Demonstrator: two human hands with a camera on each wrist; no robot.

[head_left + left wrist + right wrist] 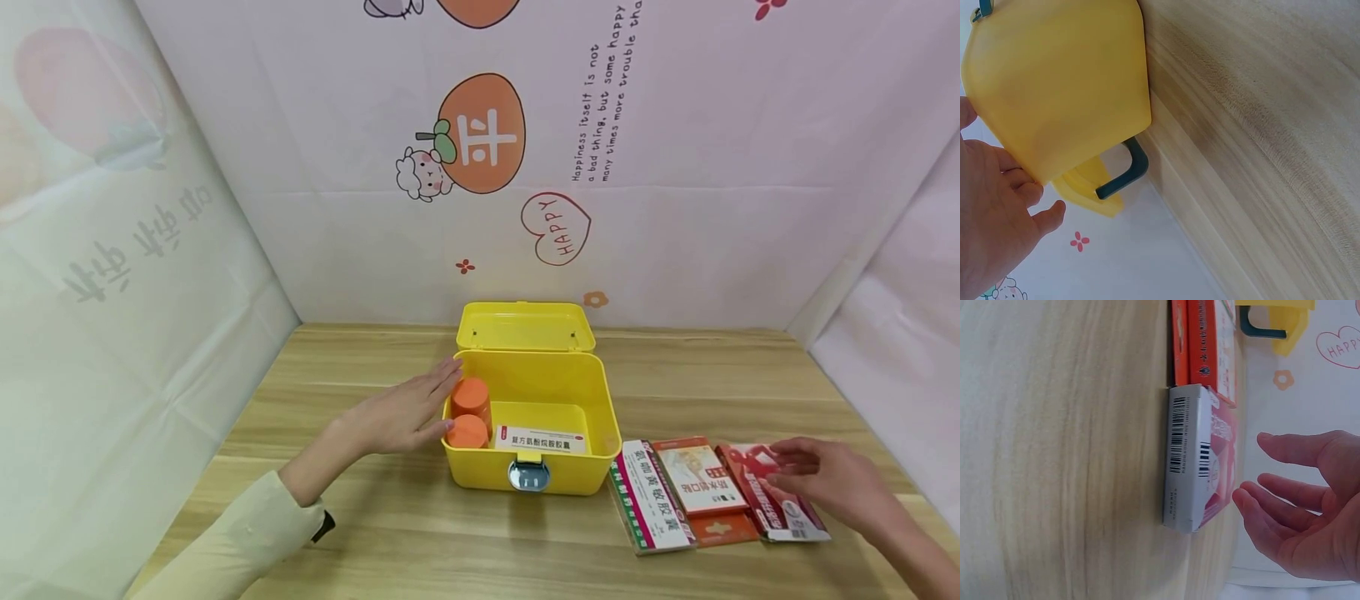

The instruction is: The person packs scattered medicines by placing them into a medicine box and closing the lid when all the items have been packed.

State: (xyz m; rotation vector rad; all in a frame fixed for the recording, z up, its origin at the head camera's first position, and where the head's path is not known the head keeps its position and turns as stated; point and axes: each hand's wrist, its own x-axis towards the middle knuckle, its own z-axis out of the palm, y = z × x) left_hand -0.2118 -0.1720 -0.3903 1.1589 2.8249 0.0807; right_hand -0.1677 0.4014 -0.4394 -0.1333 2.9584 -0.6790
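Note:
A yellow lidded box (pixel 551 383) stands on the table with its lid raised. Inside it, two orange-capped containers (pixel 470 395) stand at the left and a white medicine box (pixel 540 439) lies along the front. My left hand (pixel 405 412) rests its fairly straight fingers on the box's left rim; the left wrist view has them against the yellow side wall (pixel 1066 81). Over at the right, my right hand (pixel 836 479) hovers by a red and pink medicine box (pixel 776 492). In the right wrist view its thumb and fingers are spread, apart from that box (pixel 1188 459).
Left of the red box lie an orange and white adhesive-bandage box (pixel 701 477) and a white and green medicine box (pixel 652 500). An orange packet (pixel 720 529) shows beneath the bandage box. Printed cloth walls (pixel 675 250) border the wooden table (pixel 390 517).

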